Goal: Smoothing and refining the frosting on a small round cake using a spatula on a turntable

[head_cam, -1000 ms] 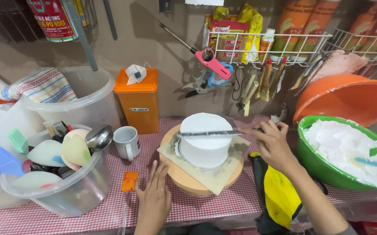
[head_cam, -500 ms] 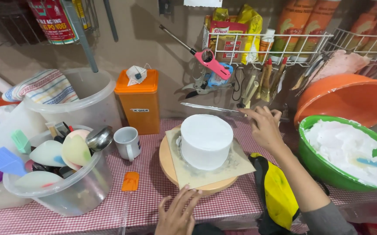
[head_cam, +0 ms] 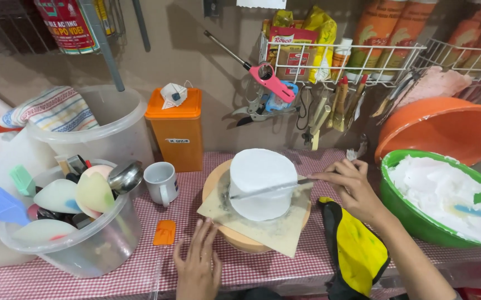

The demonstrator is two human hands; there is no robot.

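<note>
Cake (head_cam: 261, 183), centre frame: right hand (head_cam: 349, 186) grips a spatula (head_cam: 268, 189) flat against its side (smoothing); left hand (head_cam: 199, 264) open, fingers at the turntable (head_cam: 218, 180).

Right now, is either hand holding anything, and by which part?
The right hand grips a long metal spatula by its handle end; the left hand holds nothing.

- Red cylindrical can (head_cam: 67, 22), printed label, upper left shelf.
- Red box (head_cam: 291, 53) and yellow bag (head_cam: 318, 33), wire rack, centre.
- Orange pouches (head_cam: 382, 33), rack right.
- Small white label (head_cam: 178, 141) on orange bin (head_cam: 176, 136).
</note>
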